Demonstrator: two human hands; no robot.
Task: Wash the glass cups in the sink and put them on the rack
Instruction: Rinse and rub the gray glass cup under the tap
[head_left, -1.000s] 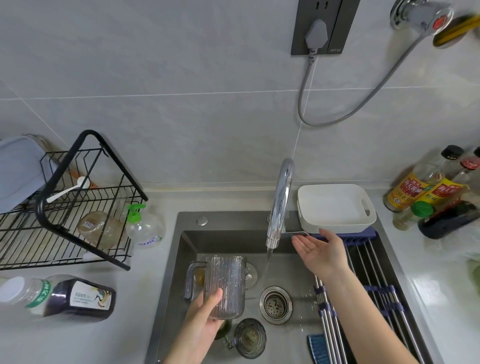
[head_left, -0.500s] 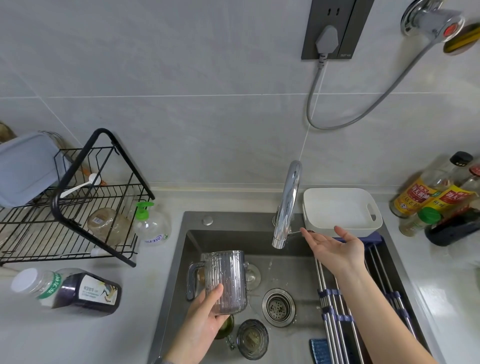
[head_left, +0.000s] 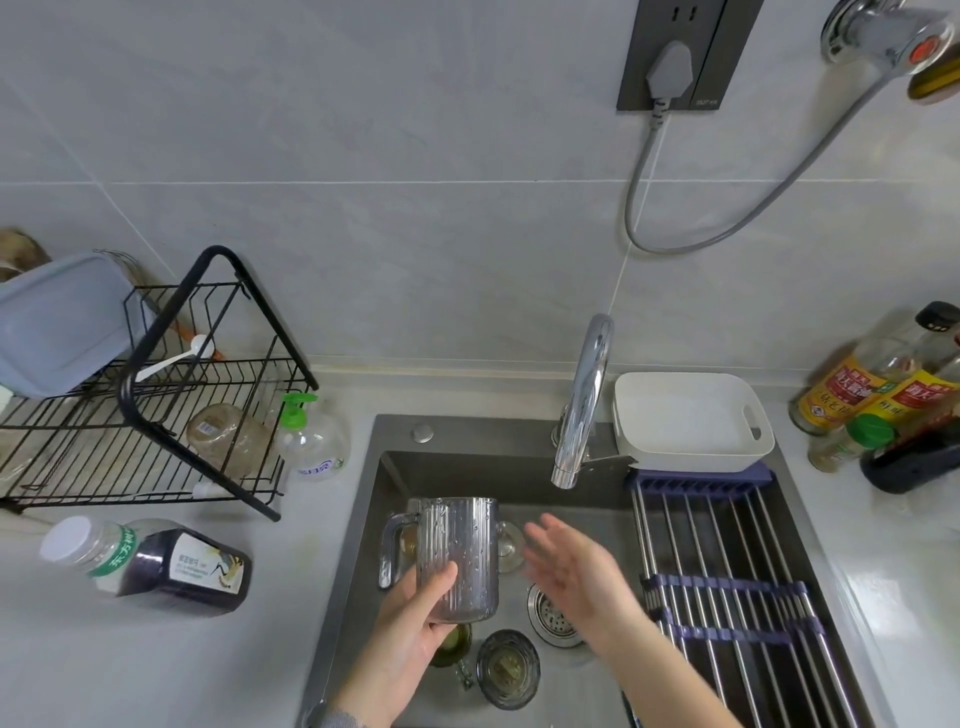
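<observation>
left hand (head_left: 410, 629) has the ribbed glass mug (head_left: 457, 556) held upright over the sink (head_left: 395, 499), thumb wrapped across the front near the bottom and the rest of the fingers round the back, so it's a proper grip on the lower part. mug's handle sticks out to the left and there are water drops all over the glass. right hand (head_left: 576, 577) is just beside the mug on its right, fingers straight and spread, palm turned toward the glass, holding nothing, and i can't tell if it's actually touching it, looks like a small gap. both are over the basin, below and left of the chrome tap (head_left: 582, 400). down on the sink floor there's a round ribbed glass cup (head_left: 508, 669) sitting near the drain strainer (head_left: 553, 616), and something greenish glass (head_left: 451, 644) half hidden under the left hand, can't make out what exactly. roll-up drying rack (head_left: 737, 587) is laid across the right side of the sink with a white tub (head_left: 691, 421) at its far end. black wire dish rack (head_left: 156, 410) is on the counter to the left with a clear jar (head_left: 228, 441) lying in it and a grey container (head_left: 57, 322) up top, soap pump bottle (head_left: 311, 441) right beside it, and a dark drink bottle (head_left: 150, 566) lying on its side on the counter in front. sauce bottles (head_left: 878, 395) off to the far right.
</observation>
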